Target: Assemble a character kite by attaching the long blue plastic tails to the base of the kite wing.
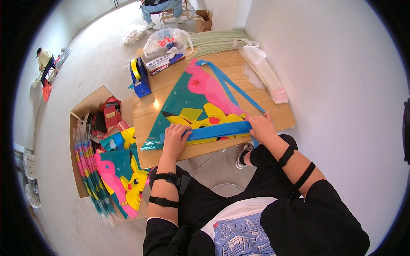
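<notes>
A triangular teal kite (188,100) with pink and yellow cartoon figures lies flat on the wooden table (282,116). A blue ribbon strip (215,130) runs across its near edge. My left hand (174,141) presses down on the strip's left end, fingers bent. My right hand (262,128) holds the strip's right end flat against the kite. Further blue ribbon tails (235,87) trail from the kite's far tip toward the right.
A blue tape dispenser (139,77), a plastic bag over a box (167,45), a bundle of thin green rods (218,40) and stacked clear packets (267,79) sit at the table's far side. A cardboard box of kites (109,166) stands on the floor at left. Other people work far off.
</notes>
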A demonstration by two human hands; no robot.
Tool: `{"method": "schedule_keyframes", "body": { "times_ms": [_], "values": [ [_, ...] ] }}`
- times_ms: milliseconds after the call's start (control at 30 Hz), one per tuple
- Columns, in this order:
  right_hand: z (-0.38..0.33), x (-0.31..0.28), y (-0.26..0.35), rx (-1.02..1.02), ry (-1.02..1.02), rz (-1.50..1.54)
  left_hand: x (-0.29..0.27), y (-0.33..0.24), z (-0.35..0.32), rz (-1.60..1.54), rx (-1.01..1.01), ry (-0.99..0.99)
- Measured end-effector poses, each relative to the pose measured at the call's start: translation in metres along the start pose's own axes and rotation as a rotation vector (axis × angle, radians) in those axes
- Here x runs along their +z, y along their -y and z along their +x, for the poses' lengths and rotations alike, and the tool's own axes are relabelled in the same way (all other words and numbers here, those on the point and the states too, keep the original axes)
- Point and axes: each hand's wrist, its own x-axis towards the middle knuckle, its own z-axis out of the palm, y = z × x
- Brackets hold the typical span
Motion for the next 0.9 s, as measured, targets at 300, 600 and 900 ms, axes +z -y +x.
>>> {"method": "schedule_keyframes", "body": {
  "times_ms": [300,600,900],
  "values": [
    [-0.019,0.015,0.002,0.001,-0.144,-0.014,0.002,-0.001,0.000,-0.013,-0.015,-0.008],
    [-0.030,0.032,0.003,0.003,-0.342,-0.036,0.008,-0.008,0.000,0.102,-0.008,-0.029],
    [-0.035,0.052,0.021,0.049,-0.232,-0.317,0.010,-0.008,-0.002,0.120,0.005,-0.053]
  ]
}}
